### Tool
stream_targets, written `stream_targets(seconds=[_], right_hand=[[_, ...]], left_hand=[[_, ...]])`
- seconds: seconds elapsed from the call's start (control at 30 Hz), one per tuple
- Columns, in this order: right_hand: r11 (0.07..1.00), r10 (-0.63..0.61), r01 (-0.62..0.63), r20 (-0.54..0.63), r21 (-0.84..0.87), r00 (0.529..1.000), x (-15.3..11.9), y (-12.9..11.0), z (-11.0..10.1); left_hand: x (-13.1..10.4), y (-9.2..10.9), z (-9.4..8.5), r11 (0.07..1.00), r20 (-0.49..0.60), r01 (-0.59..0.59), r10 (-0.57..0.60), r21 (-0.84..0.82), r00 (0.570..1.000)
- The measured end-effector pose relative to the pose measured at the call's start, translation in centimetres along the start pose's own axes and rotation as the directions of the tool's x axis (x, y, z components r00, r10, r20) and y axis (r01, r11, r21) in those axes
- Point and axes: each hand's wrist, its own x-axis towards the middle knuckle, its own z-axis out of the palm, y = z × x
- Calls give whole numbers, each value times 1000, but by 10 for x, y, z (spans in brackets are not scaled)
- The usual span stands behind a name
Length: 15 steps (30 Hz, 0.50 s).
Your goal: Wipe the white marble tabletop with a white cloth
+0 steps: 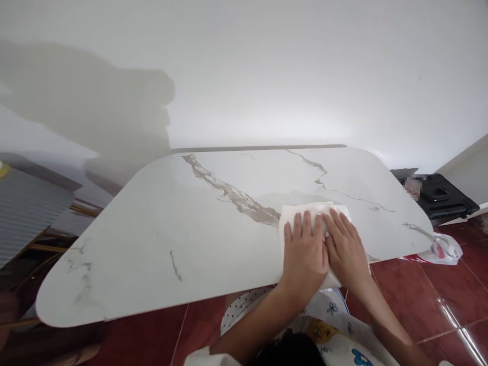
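Observation:
A white paper towel (287,211) lies spread near the front edge of a white marble-patterned table (133,244), right of its middle. My left hand (305,249) rests flat on the towel with its fingers stretched out and pointing away from me. Close beside it, my right hand (345,249) also presses flat on the towel, its fingers extended and angled to the left. The two hands touch along their inner sides. Most of the towel's middle is hidden beneath them.
A white wall (267,76) stands behind the table's far edge. At the right are a black case (442,195) and a plastic bag (448,249). A grey ribbed panel (34,203) stands at the left. Red tiles (415,295) cover the floor.

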Motion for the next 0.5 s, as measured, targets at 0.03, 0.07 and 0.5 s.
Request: stream_targets(seconds=[0.03, 0.07, 0.5], right_hand=[[1000, -9, 9, 0, -3, 1000, -1, -6, 3], [1000, -21, 22, 5, -2, 1000, -3, -12, 5], [987, -114, 90, 180, 134, 977, 8, -24, 7]], left_hand=[[-4, -6, 0, 1000, -16, -2, 2, -1, 1000], [-8, -12, 0, 1000, -36, -1, 1, 2, 999], [-18, -35, -8, 997, -34, 38, -36, 60, 999]])
